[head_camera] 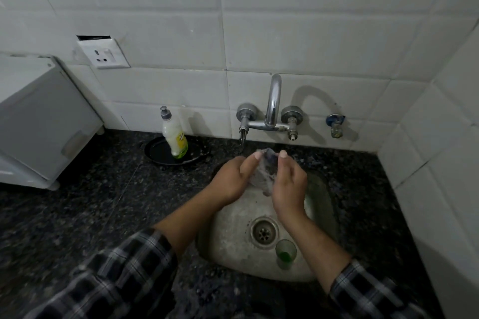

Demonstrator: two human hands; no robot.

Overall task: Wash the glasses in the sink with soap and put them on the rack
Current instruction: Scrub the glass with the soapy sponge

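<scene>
Over the steel sink (233, 228), left hand (233, 179) and right hand (287, 184) raised; each grip holding a soapy glass (263, 171).

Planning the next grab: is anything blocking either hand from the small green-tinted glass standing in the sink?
Nothing visible blocks the small green-tinted glass; it stands upright by the drain, open from above. But the left hand and right hand are both busy holding a soapy clear glass.
</scene>
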